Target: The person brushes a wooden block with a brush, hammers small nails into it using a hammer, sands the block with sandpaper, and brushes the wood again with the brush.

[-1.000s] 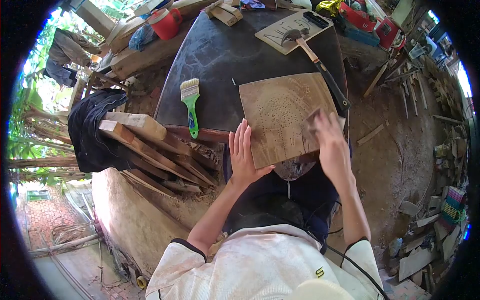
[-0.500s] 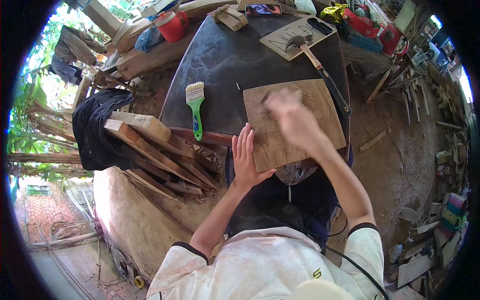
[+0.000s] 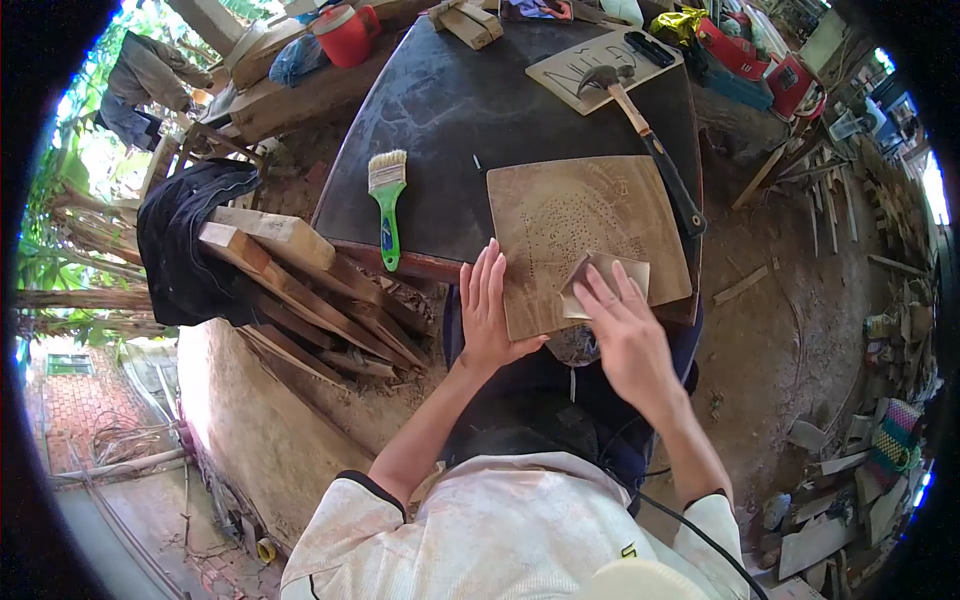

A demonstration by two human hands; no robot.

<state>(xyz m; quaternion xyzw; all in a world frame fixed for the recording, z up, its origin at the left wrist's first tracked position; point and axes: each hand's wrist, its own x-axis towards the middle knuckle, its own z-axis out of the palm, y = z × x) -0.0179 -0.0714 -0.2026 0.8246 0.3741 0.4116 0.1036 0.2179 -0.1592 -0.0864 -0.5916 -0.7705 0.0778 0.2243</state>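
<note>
A square brown wooden board (image 3: 540,220) with many small dots or holes in its surface lies at the table's near edge. My left hand (image 3: 486,315) rests against its lower left corner, fingers stretched along the side and thumb along the bottom edge. On the board's lower right part, my right hand (image 3: 630,345) presses a piece of sandpaper (image 3: 574,295) flat under its extended fingers. One corner of the sheet curls up at the left. Just right of the board lies a claw hammer (image 3: 655,150), its head on a pale board with lettering (image 3: 565,75).
The dark table (image 3: 430,110) also carries a green-handled paintbrush (image 3: 388,210), wood blocks (image 3: 467,25) and a phone (image 3: 536,9). Timber beams (image 3: 290,270) with dark cloth (image 3: 180,255) stick out at left. A red jug (image 3: 345,35) stands behind.
My right hand has swept from the board's upper middle down toward its lower right, bringing the sandpaper into clear view. My left hand stays at the corner.
</note>
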